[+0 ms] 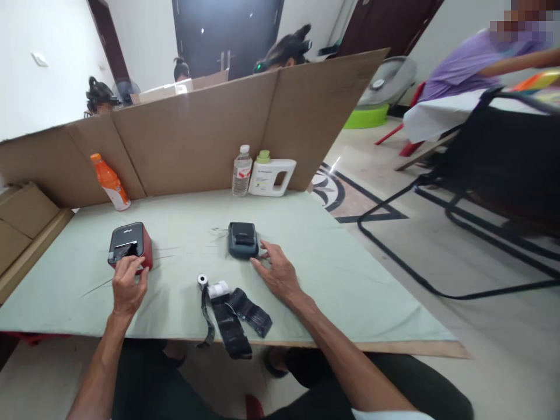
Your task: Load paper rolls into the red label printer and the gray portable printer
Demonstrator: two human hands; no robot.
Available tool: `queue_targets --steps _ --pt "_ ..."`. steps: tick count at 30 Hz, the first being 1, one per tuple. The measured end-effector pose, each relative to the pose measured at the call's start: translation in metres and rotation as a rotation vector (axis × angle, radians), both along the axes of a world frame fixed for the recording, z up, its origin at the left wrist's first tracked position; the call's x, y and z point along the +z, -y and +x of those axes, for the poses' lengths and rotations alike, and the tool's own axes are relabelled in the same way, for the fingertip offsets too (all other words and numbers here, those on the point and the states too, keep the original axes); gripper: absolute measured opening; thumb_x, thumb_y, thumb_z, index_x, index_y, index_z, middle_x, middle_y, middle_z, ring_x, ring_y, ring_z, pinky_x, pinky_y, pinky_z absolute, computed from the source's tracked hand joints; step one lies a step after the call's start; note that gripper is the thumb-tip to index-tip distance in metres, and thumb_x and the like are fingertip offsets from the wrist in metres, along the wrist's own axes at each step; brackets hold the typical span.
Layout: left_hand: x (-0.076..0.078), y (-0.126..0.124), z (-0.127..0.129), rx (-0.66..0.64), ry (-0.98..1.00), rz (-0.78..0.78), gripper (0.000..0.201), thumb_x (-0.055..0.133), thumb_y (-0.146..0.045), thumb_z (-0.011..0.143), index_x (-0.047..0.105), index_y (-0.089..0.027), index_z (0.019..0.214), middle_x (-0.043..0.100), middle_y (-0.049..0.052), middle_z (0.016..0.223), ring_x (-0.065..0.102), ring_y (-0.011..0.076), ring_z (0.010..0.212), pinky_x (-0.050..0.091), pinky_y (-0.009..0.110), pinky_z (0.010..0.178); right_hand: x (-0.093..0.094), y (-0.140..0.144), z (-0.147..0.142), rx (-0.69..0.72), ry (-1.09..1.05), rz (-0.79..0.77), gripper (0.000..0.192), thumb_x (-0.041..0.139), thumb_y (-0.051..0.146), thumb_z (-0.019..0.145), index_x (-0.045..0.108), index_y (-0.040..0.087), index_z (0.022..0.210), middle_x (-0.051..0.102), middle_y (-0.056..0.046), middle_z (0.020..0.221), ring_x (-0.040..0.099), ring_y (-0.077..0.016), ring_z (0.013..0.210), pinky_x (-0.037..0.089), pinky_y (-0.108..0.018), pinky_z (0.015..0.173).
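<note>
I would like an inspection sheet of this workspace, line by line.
Surface: pale green cloth, wrinkled.
Job's things: red-and-black printer; dark portable printer.
Clutter: rolls with black strips, some overhanging the front edge; orange bottle, clear bottle, white jug at back.
Hands: left hand at red-and-black printer's front; right hand beside dark portable printer, contact unclear.
Cables: thin piece beside dark portable printer, unclear if cable.
Surroundings: cardboard partition, fan, black chair, people.

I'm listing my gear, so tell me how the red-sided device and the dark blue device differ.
The red-sided device looks larger and taller; the dark blue device looks smaller and lower. The red-sided device pairs red with black; the dark blue device looks dark throughout. The red-sided device stands left of the dark blue device. Both sit on the pale green cloth.
</note>
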State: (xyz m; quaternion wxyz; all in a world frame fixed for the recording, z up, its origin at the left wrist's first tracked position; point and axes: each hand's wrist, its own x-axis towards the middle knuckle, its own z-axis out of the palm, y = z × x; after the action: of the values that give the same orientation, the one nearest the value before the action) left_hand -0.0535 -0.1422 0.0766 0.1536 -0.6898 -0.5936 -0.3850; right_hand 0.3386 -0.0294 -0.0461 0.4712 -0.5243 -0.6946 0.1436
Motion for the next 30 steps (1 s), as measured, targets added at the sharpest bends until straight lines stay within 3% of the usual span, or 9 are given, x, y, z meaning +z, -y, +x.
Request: queue_targets --steps 4,9,12,14,17,21,23,26,30 --pt "0.000 0.001 -0.005 -0.060 0.045 -0.024 0.020 0.063 -0.021 0.094 0.073 -0.019 0.111 0.071 0.010 0.108 0.070 0.0246 0.104 0.059 0.040 0.093 0.005 -0.006 -0.004 -0.005 0.017 0.000 0.059 0.061 0.043 0.091 0.052 0.019 0.144 0.064 -0.014 0.121 0.067 -0.0270 0.093 0.060 -0.045 0.082" --pt "-0.022 -0.008 0.030 -0.294 0.098 -0.234 0.027 0.061 -0.020 0.092 0.072 -0.020 0.117 0.074 0.011 0.117 0.072 0.0239 0.105 0.063 0.035 0.078 0.017 -0.013 -0.012 -0.034 0.082 0.130 0.058 0.062 0.041 0.092 0.053 0.015 0.143 0.061 -0.020 0.132 0.060 -0.0336 0.120 0.054 -0.055 0.103" --pt "-0.015 -0.011 0.048 -0.309 0.102 -0.167 0.028 0.060 -0.019 0.093 0.073 -0.022 0.118 0.073 0.012 0.121 0.070 0.0250 0.112 0.061 0.043 0.095 0.034 -0.013 -0.018 -0.057 0.095 0.228 0.055 0.063 0.041 0.093 0.056 0.014 0.140 0.061 -0.020 0.134 0.056 -0.0349 0.127 0.048 -0.059 0.111" --pt "-0.001 -0.013 0.043 -0.194 0.117 -0.019 0.027 0.061 -0.019 0.093 0.073 -0.022 0.117 0.072 0.012 0.121 0.066 0.0264 0.117 0.054 0.049 0.107 0.049 -0.012 -0.025 -0.027 0.075 0.258 0.050 0.061 0.041 0.095 0.060 0.015 0.137 0.063 -0.019 0.132 0.058 -0.0341 0.125 0.048 -0.058 0.111" --pt "0.018 -0.015 0.006 0.085 0.214 0.112 0.034 0.066 -0.026 0.090 0.071 -0.020 0.123 0.068 0.014 0.129 0.059 0.0303 0.128 0.048 0.052 0.113 0.071 -0.011 -0.049 0.129 0.049 0.223 0.043 0.059 0.042 0.098 0.064 0.019 0.134 0.066 -0.017 0.130 0.060 -0.0328 0.125 0.049 -0.056 0.111" --pt "0.019 -0.017 -0.061 0.276 0.594 -0.108 0.074 0.079 -0.041 0.076 0.057 -0.017 0.143 0.057 0.021 0.145 0.055 0.0370 0.135 0.054 0.051 0.104 0.088 -0.006 -0.108 0.480 0.034 0.050 0.056 0.062 0.052 0.097 0.061 0.020 0.142 0.061 -0.017 0.145 0.054 -0.0345 0.139 0.041 -0.057 0.121" --pt "0.012 -0.017 -0.081 0.225 0.791 -0.294 0.085 0.083 -0.048 0.071 0.056 -0.015 0.144 0.063 0.021 0.139 0.060 0.0365 0.130 0.053 0.050 0.105 0.092 -0.005 -0.145 0.654 0.021 -0.101 0.067 0.064 0.060 0.094 0.056 0.021 0.149 0.056 -0.016 0.152 0.048 -0.0359 0.145 0.038 -0.059 0.122" --pt "0.003 -0.015 -0.091 0.019 0.888 -0.496 0.093 0.089 -0.053 0.064 0.056 -0.014 0.142 0.070 0.016 0.130 0.066 0.0331 0.120 0.051 0.050 0.108 0.095 -0.007 -0.196 0.889 -0.008 -0.287 0.083 0.072 0.065 0.086 0.050 0.024 0.155 0.053 -0.014 0.156 0.045 -0.0376 0.148 0.037 -0.058 0.123" --pt "-0.003 -0.015 -0.089 -0.060 0.896 -0.541 0.095 0.096 -0.049 0.050 0.061 -0.011 0.129 0.075 0.016 0.120 0.070 0.0338 0.110 0.052 0.055 0.107 0.098 -0.011 -0.246 1.079 -0.072 -0.403 0.091 0.078 0.063 0.081 0.045 0.022 0.155 0.058 -0.014 0.151 0.051 -0.0384 0.142 0.043 -0.057 0.118"
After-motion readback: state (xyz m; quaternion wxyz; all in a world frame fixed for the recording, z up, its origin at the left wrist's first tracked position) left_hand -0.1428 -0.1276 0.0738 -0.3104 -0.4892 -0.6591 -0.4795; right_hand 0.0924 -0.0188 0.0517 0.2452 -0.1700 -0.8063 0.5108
